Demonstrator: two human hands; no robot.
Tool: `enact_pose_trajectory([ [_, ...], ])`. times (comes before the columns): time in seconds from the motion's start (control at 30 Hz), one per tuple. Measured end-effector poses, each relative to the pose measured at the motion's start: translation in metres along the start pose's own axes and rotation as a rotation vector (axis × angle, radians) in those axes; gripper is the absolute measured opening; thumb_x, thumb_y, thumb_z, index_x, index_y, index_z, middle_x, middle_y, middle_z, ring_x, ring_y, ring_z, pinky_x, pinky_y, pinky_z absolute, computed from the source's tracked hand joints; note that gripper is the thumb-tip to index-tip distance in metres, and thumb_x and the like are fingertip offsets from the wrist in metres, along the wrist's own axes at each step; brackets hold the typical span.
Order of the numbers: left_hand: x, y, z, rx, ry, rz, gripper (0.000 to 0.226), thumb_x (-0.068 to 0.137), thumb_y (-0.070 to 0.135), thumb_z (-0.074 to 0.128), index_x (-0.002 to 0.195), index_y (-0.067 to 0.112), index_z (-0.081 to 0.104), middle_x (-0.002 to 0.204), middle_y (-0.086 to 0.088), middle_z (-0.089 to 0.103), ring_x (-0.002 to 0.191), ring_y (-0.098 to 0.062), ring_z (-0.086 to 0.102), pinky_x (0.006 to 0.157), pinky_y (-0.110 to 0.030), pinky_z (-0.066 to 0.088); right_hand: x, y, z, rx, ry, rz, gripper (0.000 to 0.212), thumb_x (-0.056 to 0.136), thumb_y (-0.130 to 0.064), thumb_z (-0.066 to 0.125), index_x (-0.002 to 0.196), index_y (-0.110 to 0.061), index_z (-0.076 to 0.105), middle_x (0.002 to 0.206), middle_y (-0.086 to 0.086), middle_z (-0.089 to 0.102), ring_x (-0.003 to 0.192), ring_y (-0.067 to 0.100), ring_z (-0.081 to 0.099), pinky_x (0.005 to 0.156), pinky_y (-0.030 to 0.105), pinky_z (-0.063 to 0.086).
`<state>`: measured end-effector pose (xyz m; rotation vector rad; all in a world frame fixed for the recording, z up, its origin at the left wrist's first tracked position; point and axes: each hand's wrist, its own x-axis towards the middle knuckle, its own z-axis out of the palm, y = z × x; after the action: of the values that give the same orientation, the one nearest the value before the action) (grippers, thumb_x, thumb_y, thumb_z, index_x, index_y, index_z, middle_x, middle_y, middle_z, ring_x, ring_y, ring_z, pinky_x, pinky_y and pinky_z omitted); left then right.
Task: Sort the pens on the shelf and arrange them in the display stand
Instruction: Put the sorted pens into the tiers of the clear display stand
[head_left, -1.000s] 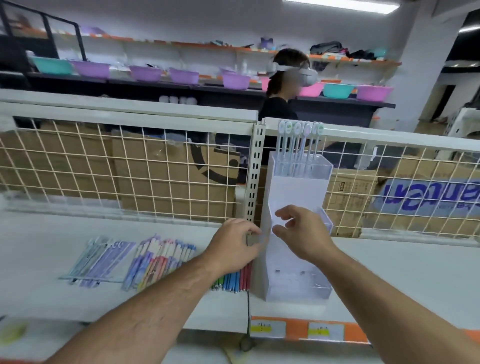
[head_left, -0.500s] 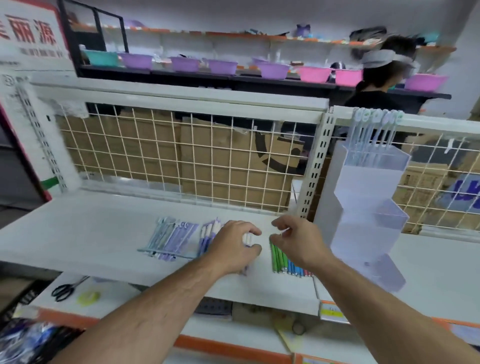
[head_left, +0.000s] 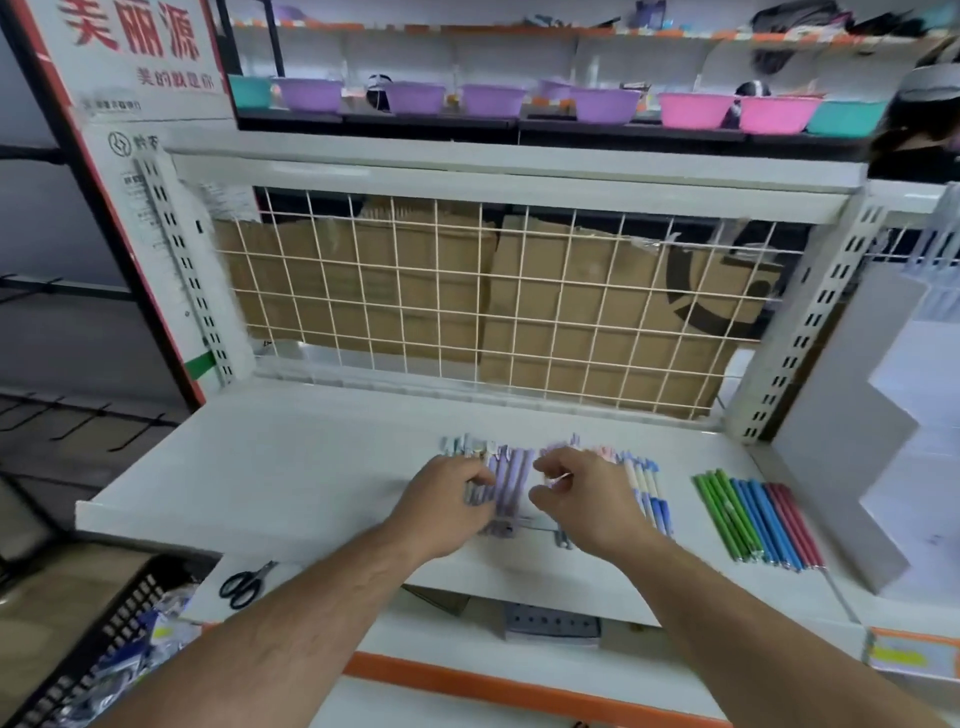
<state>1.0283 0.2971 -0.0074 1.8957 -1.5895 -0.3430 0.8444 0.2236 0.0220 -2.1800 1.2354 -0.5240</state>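
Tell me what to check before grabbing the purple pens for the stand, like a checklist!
1. Hands at the pile: ok. The left hand and right hand sit either side of the purple pens.
2. Pen actually gripped: cannot tell. Curled fingers hide it.
3. Other pens out of the way: ok. The green, blue and red pens lie in a row to the right, apart.
4. Room in the display stand: cannot tell. Only its side shows at the right edge.
5. Scissors out of the way: ok. They lie on the lower shelf.
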Motion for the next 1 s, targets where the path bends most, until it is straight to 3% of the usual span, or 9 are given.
enact_pose_trajectory([
  [0.13, 0.006, -0.026, 0.006, 0.102, -0.042, 0.022, 0.020, 0.082, 0.022, 0.072, 0.102, 0.024, 0.074, 0.095, 0.012, 0.063, 0.099, -0.014, 0.051, 0.079, -0.024, 0.040, 0.012, -0.006, 0.006, -0.007, 0.005, 0.034, 0.029, 0.092, -0.024, 0.068, 0.121, -0.023, 0.067, 0.112, -0.008, 0.066, 0.087, 0.017, 0.067, 0.061, 0.017, 0.045],
  [0.23, 0.013, -0.030, 0.015, 0.151, -0.092, 0.079, 0.017, 0.083, 0.027, 0.072, 0.099, 0.025, 0.076, 0.100, 0.005, 0.065, 0.100, -0.017, 0.051, 0.082, -0.026, 0.044, 0.020, -0.006, 0.008, -0.009, 0.012, 0.047, 0.025, 0.092, -0.022, 0.068, 0.117, -0.021, 0.069, 0.108, -0.007, 0.068, 0.083, 0.011, 0.063, 0.068, 0.016, 0.043],
  [0.37, 0.021, -0.034, 0.025, 0.234, -0.188, 0.119, 0.016, 0.086, 0.032, 0.067, 0.098, 0.026, 0.077, 0.099, 0.002, 0.060, 0.100, -0.020, 0.052, 0.083, -0.030, 0.047, 0.035, -0.004, 0.011, -0.008, 0.014, 0.057, 0.022, 0.091, -0.023, 0.069, 0.113, -0.023, 0.069, 0.104, -0.008, 0.069, 0.078, 0.005, 0.059, 0.062, 0.003, 0.035],
  [0.47, 0.022, -0.033, 0.026, 0.180, -0.188, 0.096, 0.012, 0.088, 0.023, 0.062, 0.093, 0.022, 0.073, 0.096, 0.002, 0.060, 0.096, -0.021, 0.057, 0.079, -0.031, 0.047, 0.043, -0.005, 0.013, 0.036, 0.010, 0.064, 0.020, 0.091, -0.021, 0.067, 0.111, -0.027, 0.070, 0.100, -0.013, 0.068, 0.082, 0.002, 0.062, 0.060, 0.003, 0.037],
  [0.6, 0.030, -0.037, 0.019, -0.009, -0.033, -0.138, 0.012, 0.088, 0.022, 0.062, 0.076, 0.021, 0.060, 0.073, 0.009, 0.060, 0.073, -0.018, 0.061, 0.067, -0.032, 0.051, 0.053, -0.003, 0.014, 0.116, 0.003, 0.059, 0.016, 0.093, -0.022, 0.068, 0.107, -0.029, 0.070, 0.102, -0.010, 0.070, 0.088, 0.004, 0.066, 0.060, 0.005, 0.044],
  [0.67, 0.033, -0.044, 0.017, -0.053, 0.025, -0.263, 0.011, 0.088, 0.020, 0.060, 0.077, 0.019, 0.059, 0.071, 0.006, 0.063, 0.068, -0.016, 0.060, 0.064, -0.033, 0.051, 0.057, -0.003, 0.015, 0.150, 0.004, 0.062, 0.014, 0.093, -0.021, 0.068, 0.106, -0.028, 0.069, 0.100, -0.008, 0.070, 0.085, 0.009, 0.068, 0.057, 0.004, 0.044],
  [0.73, 0.035, -0.049, 0.016, -0.065, 0.050, -0.364, 0.007, 0.089, 0.019, 0.058, 0.082, 0.017, 0.059, 0.077, 0.004, 0.065, 0.070, -0.016, 0.061, 0.065, -0.033, 0.052, 0.061, -0.002, 0.016, 0.185, 0.000, 0.060, 0.013, 0.093, -0.020, 0.068, 0.102, -0.029, 0.068, 0.098, -0.006, 0.070, 0.083, 0.014, 0.069, 0.057, 0.007, 0.046],
  [0.87, 0.038, -0.053, 0.018, -0.007, 0.041, -0.460, 0.008, 0.088, 0.021, 0.054, 0.089, 0.013, 0.056, 0.084, 0.000, 0.063, 0.075, -0.019, 0.060, 0.061, -0.031, 0.049, 0.065, 0.001, 0.019, 0.205, -0.015, 0.049, 0.013, 0.092, -0.017, 0.069, 0.101, -0.027, 0.069, 0.099, -0.005, 0.070, 0.087, 0.011, 0.068, 0.072, 0.021, 0.053],
  [1.0, 0.042, -0.044, 0.021, 0.153, -0.026, -0.469, 0.026, 0.086, 0.035, 0.059, 0.095, 0.012, 0.051, 0.090, 0.000, 0.060, 0.079, -0.021, 0.059, 0.056, -0.028, 0.037, 0.068, 0.004, 0.017, 0.220, -0.013, 0.052, 0.014, 0.092, -0.017, 0.069, 0.104, -0.024, 0.070, 0.099, -0.005, 0.069, 0.086, 0.011, 0.067, 0.071, 0.023, 0.052],
])
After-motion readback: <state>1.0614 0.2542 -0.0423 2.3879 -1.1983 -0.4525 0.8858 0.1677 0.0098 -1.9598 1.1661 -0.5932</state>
